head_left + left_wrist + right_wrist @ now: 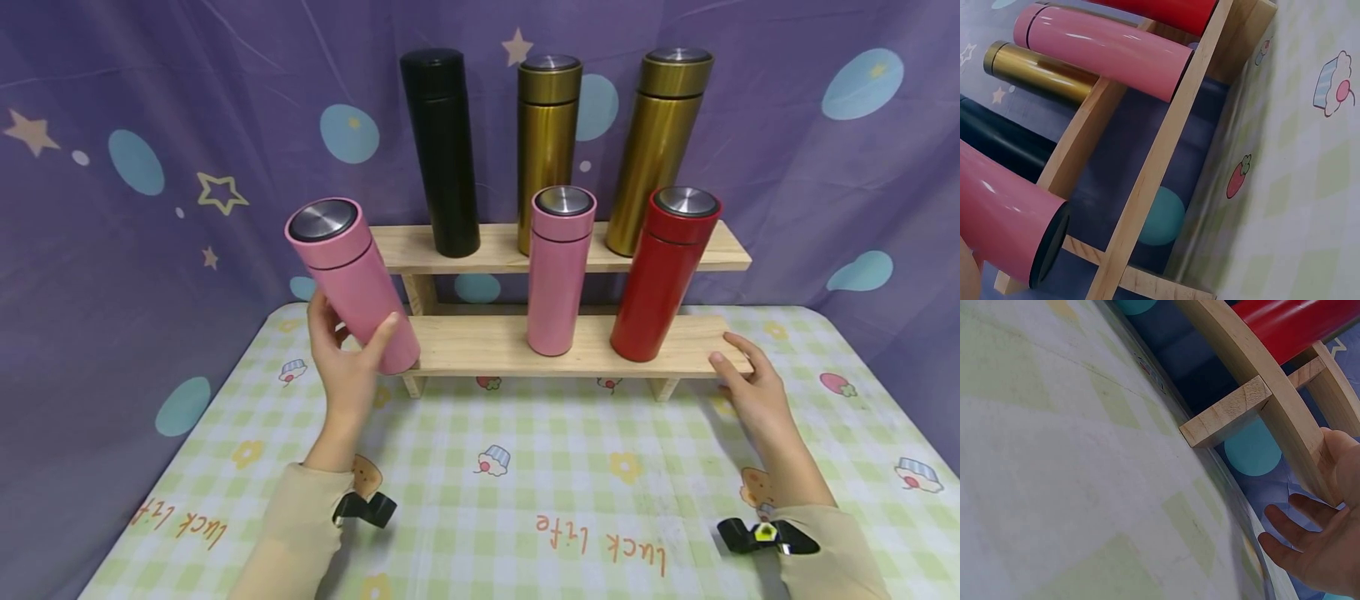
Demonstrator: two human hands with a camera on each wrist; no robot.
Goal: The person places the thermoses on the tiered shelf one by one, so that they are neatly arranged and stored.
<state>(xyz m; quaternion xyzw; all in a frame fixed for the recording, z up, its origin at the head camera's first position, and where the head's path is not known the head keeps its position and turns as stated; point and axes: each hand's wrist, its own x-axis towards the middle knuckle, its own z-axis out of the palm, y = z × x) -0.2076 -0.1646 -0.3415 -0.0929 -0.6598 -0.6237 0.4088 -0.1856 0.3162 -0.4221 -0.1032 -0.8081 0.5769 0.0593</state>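
Note:
My left hand [341,367] grips a pink thermos [360,292] around its lower body, at the left end of the lower shelf [472,346]. That thermos leans, its lid toward the left; in the left wrist view its dark base [1050,244] appears apart from the board. Only a sliver of the hand shows there. At the shelf's other end, my right hand [757,392] rests thumb and index finger on the board. Its other fingers [1294,531] hang loosely spread, apart from the wood. A second pink thermos [558,275] and a red thermos [663,275] stand on this shelf.
On the upper shelf [495,246] stand a black thermos [442,158] and two gold thermoses [547,150]. The two-tier wooden rack sits on a green-checked tablecloth [450,517]. A purple patterned curtain [247,100] hangs behind it.

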